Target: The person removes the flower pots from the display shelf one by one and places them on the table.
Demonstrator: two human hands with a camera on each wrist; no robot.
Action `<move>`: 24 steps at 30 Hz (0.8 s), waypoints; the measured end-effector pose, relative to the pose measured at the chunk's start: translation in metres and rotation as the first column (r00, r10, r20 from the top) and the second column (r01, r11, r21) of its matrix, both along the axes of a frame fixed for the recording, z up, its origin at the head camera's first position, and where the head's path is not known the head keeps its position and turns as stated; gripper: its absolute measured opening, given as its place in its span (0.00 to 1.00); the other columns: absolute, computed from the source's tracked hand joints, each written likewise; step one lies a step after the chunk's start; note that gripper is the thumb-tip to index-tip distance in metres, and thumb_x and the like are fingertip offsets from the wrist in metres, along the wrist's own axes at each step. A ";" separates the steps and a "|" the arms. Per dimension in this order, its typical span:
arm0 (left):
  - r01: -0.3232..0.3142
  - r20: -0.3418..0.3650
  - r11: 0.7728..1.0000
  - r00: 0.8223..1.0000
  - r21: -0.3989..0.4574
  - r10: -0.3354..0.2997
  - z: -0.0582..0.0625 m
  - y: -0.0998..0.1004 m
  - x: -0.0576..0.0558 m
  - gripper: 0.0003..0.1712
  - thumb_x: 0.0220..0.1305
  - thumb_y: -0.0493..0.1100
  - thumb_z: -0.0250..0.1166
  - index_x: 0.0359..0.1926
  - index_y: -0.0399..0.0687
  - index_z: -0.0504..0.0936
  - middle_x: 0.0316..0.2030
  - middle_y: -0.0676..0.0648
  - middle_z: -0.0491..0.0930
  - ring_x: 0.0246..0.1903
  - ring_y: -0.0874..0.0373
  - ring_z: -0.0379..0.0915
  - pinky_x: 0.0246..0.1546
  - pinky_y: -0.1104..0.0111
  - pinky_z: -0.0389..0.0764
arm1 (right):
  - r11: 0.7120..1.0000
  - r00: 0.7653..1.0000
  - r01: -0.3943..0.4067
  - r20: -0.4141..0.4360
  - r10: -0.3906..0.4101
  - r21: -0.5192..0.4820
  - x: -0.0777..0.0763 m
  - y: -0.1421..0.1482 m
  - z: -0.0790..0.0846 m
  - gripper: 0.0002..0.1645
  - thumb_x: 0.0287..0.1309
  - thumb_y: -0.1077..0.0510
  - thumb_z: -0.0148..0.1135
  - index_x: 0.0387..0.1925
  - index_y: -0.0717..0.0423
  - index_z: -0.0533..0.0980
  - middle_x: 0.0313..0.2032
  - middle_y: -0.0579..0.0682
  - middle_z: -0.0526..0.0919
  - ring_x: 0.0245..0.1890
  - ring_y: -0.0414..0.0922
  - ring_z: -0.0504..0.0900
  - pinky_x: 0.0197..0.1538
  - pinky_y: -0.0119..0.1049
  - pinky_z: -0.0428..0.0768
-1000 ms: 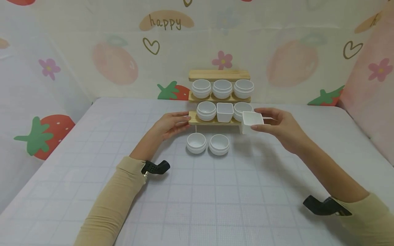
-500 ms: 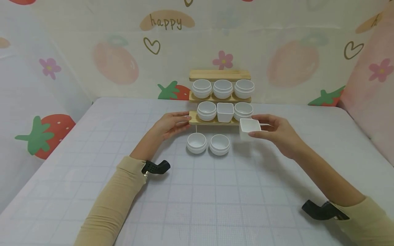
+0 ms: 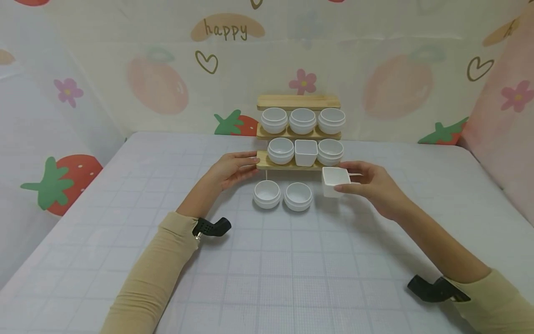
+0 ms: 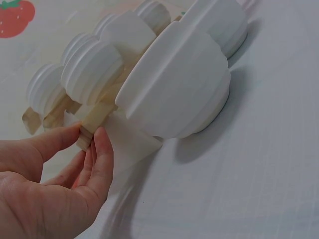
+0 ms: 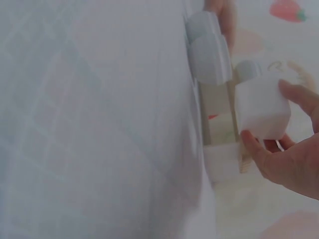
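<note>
Pale wood forms the front shelf [image 3: 263, 160], its left end pinched between the thumb and fingers of the left hand [image 3: 233, 171], the arm reaching forward. Right of this, two round bowls [image 3: 267, 195] stand on the table [image 3: 292, 260]. Farther right, a square cup [image 3: 331, 188], probably light, stiff, slippery and breakable, best held by opposite walls, hangs clamped between the right hand's [image 3: 380, 189] thumb and fingers, forearm slanting inward.

From farther back, the head view is looking forward and down over the tabletop [image 3: 275, 269] and wooden rack [image 3: 298, 101]. The left wrist view is peering closely along the rack from its left end; the right, rolled sideways, is facing back from the other, both catching the front bowls [image 4: 179, 84].
</note>
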State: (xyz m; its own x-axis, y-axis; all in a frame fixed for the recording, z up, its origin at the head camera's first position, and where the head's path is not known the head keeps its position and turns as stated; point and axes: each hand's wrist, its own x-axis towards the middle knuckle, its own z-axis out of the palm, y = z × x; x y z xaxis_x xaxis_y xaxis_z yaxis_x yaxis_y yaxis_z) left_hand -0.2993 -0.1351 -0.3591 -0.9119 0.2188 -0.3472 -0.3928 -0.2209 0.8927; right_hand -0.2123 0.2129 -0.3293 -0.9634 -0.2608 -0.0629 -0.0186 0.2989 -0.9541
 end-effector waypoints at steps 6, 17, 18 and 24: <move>-0.013 0.003 1.000 1.000 -0.011 0.013 0.001 0.001 0.000 0.31 0.79 0.31 0.58 0.78 0.34 0.64 0.59 0.39 0.72 0.34 0.61 0.83 0.39 0.76 0.88 | 1.000 1.000 -0.008 0.000 0.008 -0.011 -0.001 -0.001 -0.005 0.39 0.63 0.66 0.72 0.72 0.69 0.68 0.58 0.45 0.78 0.51 0.34 0.82 0.54 0.23 0.82; -0.017 -0.001 1.000 1.000 -0.006 0.017 0.003 0.000 0.003 0.32 0.78 0.30 0.58 0.78 0.34 0.64 0.57 0.40 0.73 0.33 0.62 0.83 0.39 0.76 0.88 | 1.000 0.999 -0.016 0.034 0.016 -0.001 -0.001 -0.003 -0.009 0.40 0.62 0.67 0.71 0.73 0.69 0.67 0.65 0.55 0.75 0.51 0.36 0.81 0.54 0.23 0.82; -0.016 -0.002 1.000 1.000 -0.005 0.016 0.003 0.000 0.003 0.32 0.78 0.30 0.58 0.78 0.34 0.64 0.56 0.40 0.73 0.33 0.62 0.83 0.39 0.76 0.88 | 1.000 0.999 -0.015 0.037 0.014 0.007 -0.002 -0.003 -0.010 0.40 0.63 0.67 0.71 0.73 0.69 0.67 0.66 0.57 0.74 0.52 0.36 0.81 0.54 0.23 0.82; -0.007 0.004 1.000 1.000 -0.003 0.007 0.003 0.001 0.002 0.32 0.78 0.30 0.58 0.79 0.34 0.64 0.56 0.40 0.73 0.33 0.62 0.83 0.38 0.76 0.88 | 1.000 0.999 -0.016 0.042 0.015 0.020 -0.002 -0.003 -0.015 0.39 0.61 0.67 0.73 0.71 0.70 0.68 0.63 0.57 0.77 0.52 0.40 0.81 0.52 0.25 0.83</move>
State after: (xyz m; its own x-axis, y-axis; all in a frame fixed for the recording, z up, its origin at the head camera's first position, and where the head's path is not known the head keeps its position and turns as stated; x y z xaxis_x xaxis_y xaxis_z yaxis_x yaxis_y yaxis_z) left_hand -0.2974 -0.1337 -0.3565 -0.9121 0.2117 -0.3512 -0.3947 -0.2211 0.8918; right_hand -0.2145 0.2103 -0.3447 -0.9557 -0.2737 -0.1086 0.0165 0.3184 -0.9478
